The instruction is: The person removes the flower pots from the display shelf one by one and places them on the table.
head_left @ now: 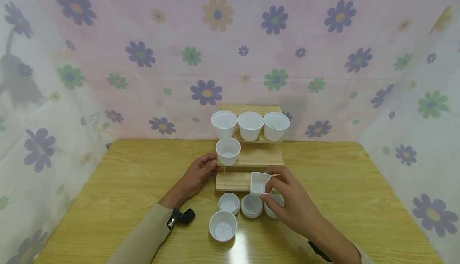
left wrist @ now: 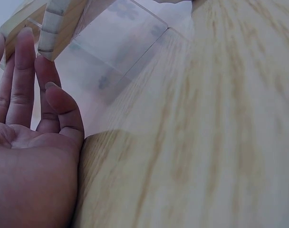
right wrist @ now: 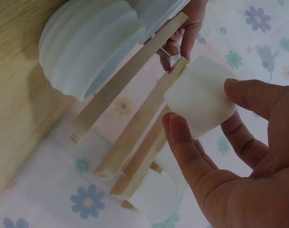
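Observation:
A tiered wooden stand (head_left: 233,181) rises in steps at the middle of the table. My left hand (head_left: 197,175) holds its left side, fingers against the plank ends (left wrist: 53,28). A small square white cup (head_left: 258,183) is pinched between thumb and fingers of my right hand (head_left: 292,198), over the right part of the lowest shelf. In the right wrist view this cup (right wrist: 201,97) shows its smooth side. A round white cup (head_left: 228,152) stands at the left on the shelf above, and three larger white cups (head_left: 250,126) stand in a row higher up.
In front of the stand are ribbed white cups (head_left: 229,204), partly covered by my right hand at the right. Another white cup (head_left: 223,227) sits nearer me on the wood-grain table (head_left: 143,164). Flowered cloth (head_left: 244,64) hangs behind and along both sides.

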The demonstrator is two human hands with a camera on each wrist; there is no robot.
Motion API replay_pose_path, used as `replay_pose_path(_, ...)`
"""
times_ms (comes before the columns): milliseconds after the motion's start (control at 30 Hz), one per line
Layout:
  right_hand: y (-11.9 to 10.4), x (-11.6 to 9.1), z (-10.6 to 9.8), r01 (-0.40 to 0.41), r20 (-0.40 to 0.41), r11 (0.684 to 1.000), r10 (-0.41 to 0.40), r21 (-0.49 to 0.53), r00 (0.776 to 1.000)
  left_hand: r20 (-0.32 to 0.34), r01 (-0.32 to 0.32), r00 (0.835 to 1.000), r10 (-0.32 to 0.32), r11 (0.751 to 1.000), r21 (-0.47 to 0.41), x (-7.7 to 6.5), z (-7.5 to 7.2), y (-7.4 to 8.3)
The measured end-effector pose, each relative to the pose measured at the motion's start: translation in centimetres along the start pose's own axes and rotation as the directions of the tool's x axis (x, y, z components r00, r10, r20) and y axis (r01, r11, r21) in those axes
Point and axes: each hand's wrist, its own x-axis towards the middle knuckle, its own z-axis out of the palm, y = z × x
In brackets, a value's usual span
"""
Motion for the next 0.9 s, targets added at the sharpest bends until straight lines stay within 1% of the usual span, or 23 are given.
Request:
replay_pose_path(133, -0.4, -0.6, -0.2, 0.02, 0.002, 1.0, -0.02, 0.001, 1.0, 0.007, -0.01, 1.0, 0.01, 1.0, 0.001, 0.1, 0.0, 0.1)
replay_pose_path(333, -0.8, -1.4, -0.2, 0.022, 0.007, 1.0, -0.022, 0.018, 1.0, 0.007, 0.008, 1.0, -0.008, 1.0, 0.0, 0.1, 0.3, 0.3)
replay_pose_path(533, -1.0, -1.7, -0.1, 0.04, 0.004, 0.999, -0.04, 0.012, 0.999, 0.009, 0.008, 1.0, -0.008, 1.0, -0.004, 0.2, 0.3, 0.3)
replay_pose_path(733, -1.5, -1.7, -0.1, 0.05, 0.021, 0.999, -0.05, 0.007, 0.999, -0.007, 0.009, 1.0, -0.009, 1.0, 0.003, 0.1, 0.3, 0.4)
replay_pose_path(900, -1.8, -1.9, -0.1, 0.053, 0.032, 0.998, -0.052, -0.018, 0.998, -0.004, 0.008, 1.0, -0.008, 1.0, -0.006, 0.0, 0.3, 0.3)
